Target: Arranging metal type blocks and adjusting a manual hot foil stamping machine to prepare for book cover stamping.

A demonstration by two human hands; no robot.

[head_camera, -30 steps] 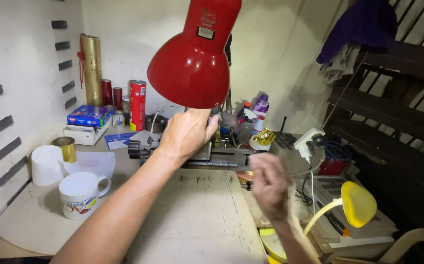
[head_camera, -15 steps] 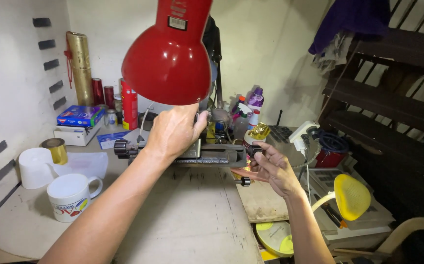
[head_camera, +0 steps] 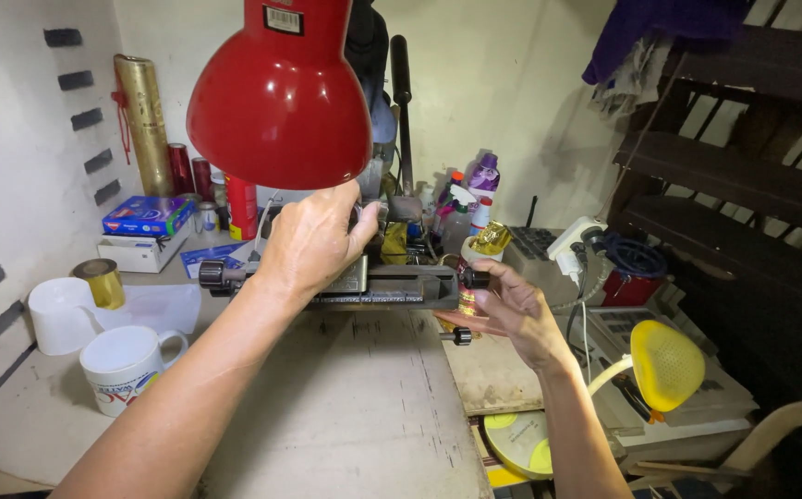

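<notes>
A small press machine [head_camera: 392, 277] with a dark metal bed and a black upright lever [head_camera: 404, 102] stands on the wooden worktable [head_camera: 355, 407]. My left hand [head_camera: 313, 245] rests on top of the machine's bed, fingers curled over its upper part. At the right end of the bed my right hand [head_camera: 503, 305] has its fingers on a black knob [head_camera: 477, 277]. A red desk lamp shade [head_camera: 281, 97] hangs just above my left hand and hides part of the machine.
Two white mugs [head_camera: 124, 365] and a gold foil roll [head_camera: 103, 282] sit at the left. Bottles and cans crowd the back. A small yellow lamp [head_camera: 664, 365], a power strip [head_camera: 577, 240] and dark shelves lie to the right.
My right hand rose from below the table edge up to the knob at the machine's right end. My left hand stayed on the machine. The view moved closer.
</notes>
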